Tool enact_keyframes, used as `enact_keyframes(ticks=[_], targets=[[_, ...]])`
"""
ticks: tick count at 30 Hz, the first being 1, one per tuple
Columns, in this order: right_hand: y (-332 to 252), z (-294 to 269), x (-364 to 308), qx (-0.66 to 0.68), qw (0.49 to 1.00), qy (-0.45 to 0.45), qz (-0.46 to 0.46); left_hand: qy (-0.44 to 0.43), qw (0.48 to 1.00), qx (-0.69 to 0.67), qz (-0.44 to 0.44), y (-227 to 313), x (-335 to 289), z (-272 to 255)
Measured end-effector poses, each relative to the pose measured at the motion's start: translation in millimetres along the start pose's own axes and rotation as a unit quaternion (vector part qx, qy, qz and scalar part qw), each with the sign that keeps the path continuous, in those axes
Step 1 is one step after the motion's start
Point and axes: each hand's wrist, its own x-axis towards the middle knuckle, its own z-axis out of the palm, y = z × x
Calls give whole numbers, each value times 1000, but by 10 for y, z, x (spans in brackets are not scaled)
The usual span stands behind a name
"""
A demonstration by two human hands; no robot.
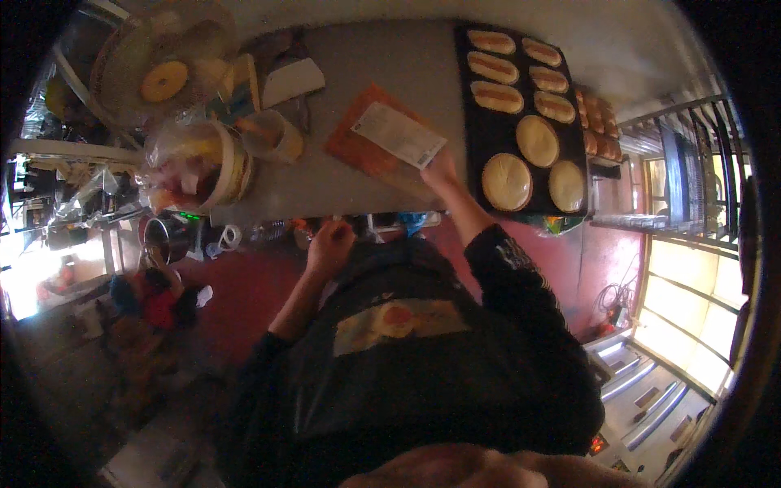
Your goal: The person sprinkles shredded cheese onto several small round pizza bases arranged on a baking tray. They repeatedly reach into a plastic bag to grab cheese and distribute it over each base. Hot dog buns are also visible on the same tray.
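Observation:
My right hand (pixel 440 172) grips the near right corner of a flat packet (pixel 346 140) with orange contents and a large white label. The packet lies on, or just above, the grey worktop (pixel 390 61); I cannot tell which. Its lower right part looks see-through. My left hand (pixel 332 244) is closed in front of my body, by the worktop's near edge. Its fingers are curled together, and anything inside them is hidden. To the right of the packet is a dark baking tray (pixel 472 175) with long filled pastries (pixel 493 68) and round pies (pixel 507 182).
At the left of the worktop stand a plastic-covered bucket (pixel 232 167), a tub (pixel 285 138) with a handle sticking out and a white scraper-like blade (pixel 293 82). Browned buns (pixel 598 118) and a wire rack (pixel 691 163) are on the right. Another person (pixel 163 297) is low at the left.

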Motion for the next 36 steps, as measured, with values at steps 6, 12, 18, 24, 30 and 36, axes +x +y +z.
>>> enact_keyframes(ticks=[6, 12, 18, 24, 30, 36], targets=[[89, 241, 253, 64, 998, 19, 15, -16, 1000, 4, -7, -248, -14, -262], [-29, 163, 233, 19, 1000, 2, 24, -25, 999, -27, -22, -484, 26, -408], [-108, -22, 81, -1, 999, -24, 30, 1, 999, -50, 19, -643, 142, -379], [-112, 3, 46, -2, 999, -41, 5, -4, 998, -56, -2, -589, 116, -388], [-8, 165, 58, 3, 998, -57, -38, 36, 993, -78, -77, -468, 6, -199], [172, 158, 74, 11, 992, -85, -89, 108, 986, -62, -107, -162, -229, 193]])
